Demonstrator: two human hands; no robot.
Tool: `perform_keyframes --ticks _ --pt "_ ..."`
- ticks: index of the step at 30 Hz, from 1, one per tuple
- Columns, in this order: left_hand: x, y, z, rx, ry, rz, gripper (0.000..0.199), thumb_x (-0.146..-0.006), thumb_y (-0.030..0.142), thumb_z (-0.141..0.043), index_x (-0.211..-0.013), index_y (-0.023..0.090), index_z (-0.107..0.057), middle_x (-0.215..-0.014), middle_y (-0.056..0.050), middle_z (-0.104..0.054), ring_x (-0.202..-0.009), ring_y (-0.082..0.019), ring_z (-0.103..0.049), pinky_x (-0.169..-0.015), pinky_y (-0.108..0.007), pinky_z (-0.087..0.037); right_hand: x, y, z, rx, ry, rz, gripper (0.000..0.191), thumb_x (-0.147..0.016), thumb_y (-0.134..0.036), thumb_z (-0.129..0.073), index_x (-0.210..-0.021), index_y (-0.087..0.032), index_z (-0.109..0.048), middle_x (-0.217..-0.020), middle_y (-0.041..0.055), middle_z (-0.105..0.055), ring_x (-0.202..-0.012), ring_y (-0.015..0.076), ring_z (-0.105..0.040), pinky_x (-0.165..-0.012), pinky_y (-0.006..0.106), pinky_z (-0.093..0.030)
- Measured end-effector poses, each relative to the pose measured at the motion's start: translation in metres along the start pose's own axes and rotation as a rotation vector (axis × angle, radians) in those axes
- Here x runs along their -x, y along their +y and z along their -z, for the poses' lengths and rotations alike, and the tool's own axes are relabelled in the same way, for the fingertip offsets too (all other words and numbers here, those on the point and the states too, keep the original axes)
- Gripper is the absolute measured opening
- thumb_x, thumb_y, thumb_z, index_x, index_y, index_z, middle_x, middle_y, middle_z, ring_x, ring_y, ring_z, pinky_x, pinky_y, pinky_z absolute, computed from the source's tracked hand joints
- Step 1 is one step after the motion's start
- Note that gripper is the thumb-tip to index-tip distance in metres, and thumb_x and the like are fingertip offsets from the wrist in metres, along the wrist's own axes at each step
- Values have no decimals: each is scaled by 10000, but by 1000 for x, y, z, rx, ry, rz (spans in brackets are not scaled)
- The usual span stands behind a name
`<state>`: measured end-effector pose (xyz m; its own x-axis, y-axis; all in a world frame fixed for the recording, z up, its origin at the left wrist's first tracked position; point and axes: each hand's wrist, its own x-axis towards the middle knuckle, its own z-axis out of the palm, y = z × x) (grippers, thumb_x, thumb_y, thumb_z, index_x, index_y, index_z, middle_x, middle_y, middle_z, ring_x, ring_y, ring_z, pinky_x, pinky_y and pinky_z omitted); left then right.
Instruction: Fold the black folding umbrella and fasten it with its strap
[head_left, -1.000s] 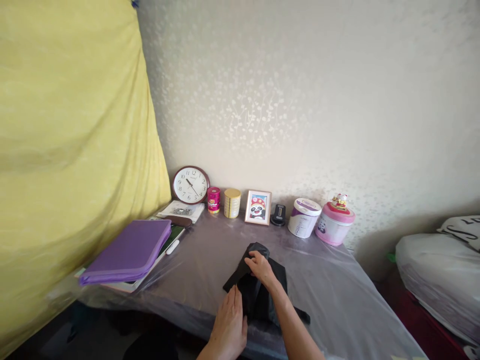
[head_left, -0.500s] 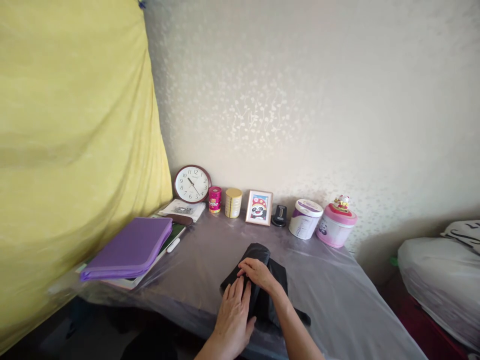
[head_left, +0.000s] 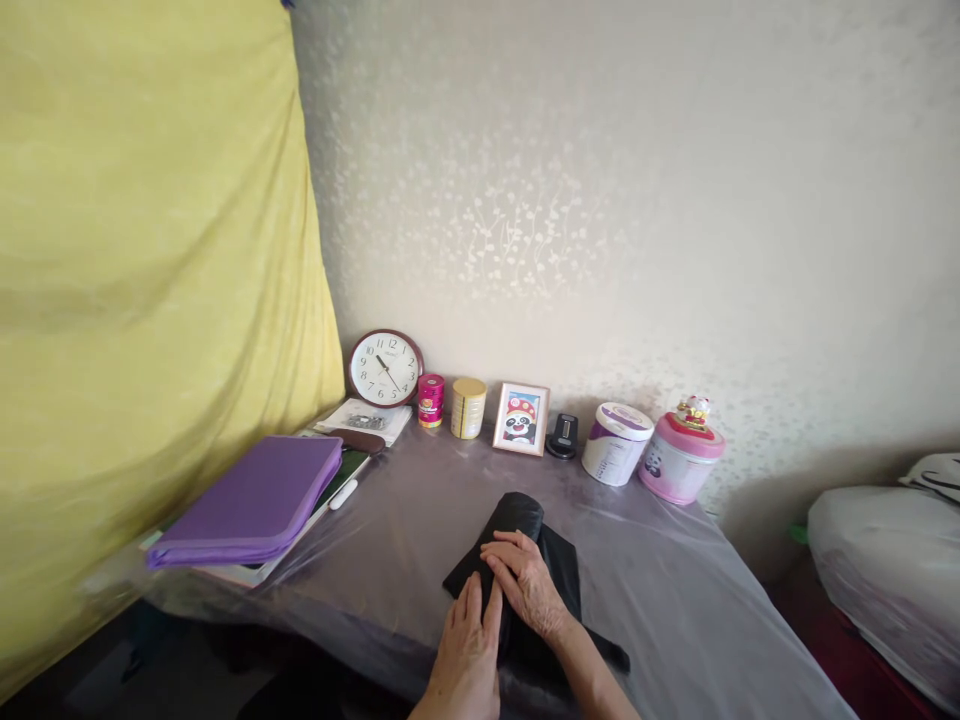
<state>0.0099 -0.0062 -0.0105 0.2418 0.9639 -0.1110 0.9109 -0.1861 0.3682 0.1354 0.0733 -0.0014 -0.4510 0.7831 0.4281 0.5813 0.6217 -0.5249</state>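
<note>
A black folded cloth-like item (head_left: 561, 575) lies near the front edge of the table, with a rounded, rolled part at its top and a narrow strip sticking out at the lower right. My left hand (head_left: 469, 640) rests on its left side, fingers stretched forward and palm down. Across the middle of the rolled part lies my right hand (head_left: 525, 580), its fingers extended to the left and close to the left fingertips. Neither hand is wrapped round anything.
On the table (head_left: 675, 600), a purple folder (head_left: 247, 500) lies at left. Along the wall stand a clock (head_left: 386, 368), a pink can (head_left: 430, 401), a yellow-lidded can (head_left: 469, 408), a panda picture (head_left: 520, 418), a black object (head_left: 562, 437) and two tubs (head_left: 616, 445).
My right hand has turned flatter over the black item, its back now more in view. My left hand has drawn its thumb in. The view has shifted slightly.
</note>
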Motion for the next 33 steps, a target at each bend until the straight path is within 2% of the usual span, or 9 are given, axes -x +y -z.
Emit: perform_keyframes --ticks 4,9,13,16,21,23,25,29,33 --pt "-1 4 9 -20 -59 26 971 -558 17 -494 -1415 157 -60 -1483 -178 -141 -1355 -282 -177 -1075 -403 -209 -18 19 0 89 -22 -40 283 -909 -303 -402 -942 -262 -680 -1028 29 -689 -1135 204 -508 -1053 456 -221" --pt "-5 1 4 -3 -73 31 1013 -525 13 -510 -1413 163 -46 -1478 -182 -159 -1348 -290 -194 -1071 -397 -214 -42 44 2 163 5 -120 319 -907 -276 -376 -880 -264 -694 -997 14 -696 -1134 199 -507 -1052 446 -201" --pt "-8 1 -2 14 -52 48 1060 -480 14 -524 -1413 173 -46 -1479 -179 -156 -1344 -302 -197 -1066 -402 -221 -55 64 1 235 17 -165 341 -899 -253 -349 -909 -239 -690 -1049 26 -678 -1116 190 -516 -1005 354 -298" --pt "-7 3 0 21 -65 71 1048 -485 13 -513 -1413 171 -54 -1482 -177 -145 -1349 -295 -187 -1068 -404 -216 -57 73 5 294 89 -301 331 -888 -262 -356 -1013 -202 -657 -1101 56 -654 -1049 187 -560 -949 305 -363" --pt "0 6 12 24 -60 51 972 -563 -6 -468 -1415 187 -41 -1480 -167 -166 -1347 -270 -208 -1065 -399 -231 -28 84 28 355 232 -516 365 -857 -268 -352 -1064 -108 -607 -1088 143 -639 -1047 228 -571 -929 332 -388" --pt "3 7 15 15 -49 40 954 -584 -14 -455 -1415 194 -36 -1477 -164 -176 -1345 -266 -216 -1062 -388 -239 -7 88 41 343 327 -627 351 -841 -284 -359 -1031 -128 -609 -1059 131 -651 -1002 225 -596 -898 322 -410" --pt "5 7 17 0 -40 35 934 -602 -18 -441 -1416 195 -36 -1475 -166 -182 -1342 -264 -223 -1060 -379 -243 14 91 51 303 363 -710 341 -835 -322 -361 -978 -148 -617 -983 124 -671 -943 233 -619 -836 324 -438" --pt "8 5 19 -25 -39 9 898 -631 -9 -427 -1418 176 -35 -1469 -176 -190 -1342 -265 -223 -1064 -379 -232 45 90 57 41 335 -859 280 -800 -366 -405 -843 -195 -623 -855 82 -686 -801 205 -650 -651 274 -480" --pt "9 5 20 -26 -36 1 893 -639 -11 -422 -1418 179 -30 -1470 -172 -191 -1339 -262 -229 -1065 -372 -229 55 79 51 -114 288 -943 331 -793 -417 -394 -860 -184 -619 -781 63 -673 -642 171 -640 -505 240 -462"
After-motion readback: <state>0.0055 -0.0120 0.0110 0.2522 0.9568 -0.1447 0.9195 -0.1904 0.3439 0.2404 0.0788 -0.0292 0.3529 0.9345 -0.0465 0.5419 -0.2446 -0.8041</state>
